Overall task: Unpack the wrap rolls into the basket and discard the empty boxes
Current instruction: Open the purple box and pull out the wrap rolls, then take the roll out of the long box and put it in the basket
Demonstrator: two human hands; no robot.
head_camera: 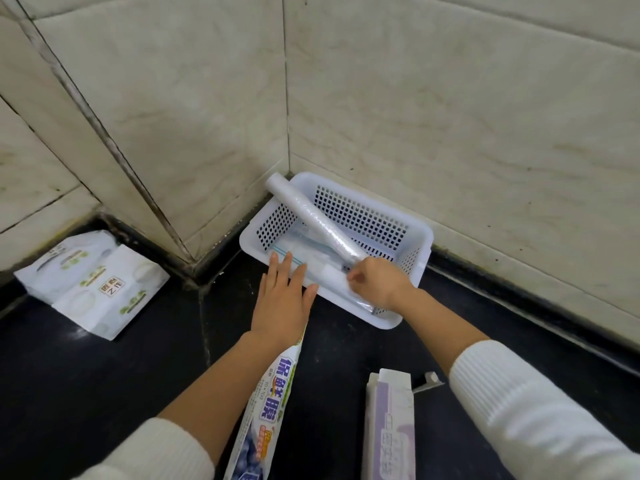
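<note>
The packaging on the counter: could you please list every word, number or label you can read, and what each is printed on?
"保鲜膜": large blue characters on the wrap box under the left forearm; its smaller print is too small to read.
"匠心之作", only roughly legible: label on the tissue pack.
Purple box: pale characters, too faint to read.
Basket, roll: no text.

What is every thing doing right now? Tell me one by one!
wrap roll: tilted, far end propped on the basket rim, near end held.
basket: upright in the wall corner, partly filled.
right hand: gripping the roll's near end.
left hand: open, flat, at the basket's near rim.
blue-printed box: lying on the counter under the left arm.
purple box: lying flat, end open.
tissue packs: sealed, lying flat.
</note>
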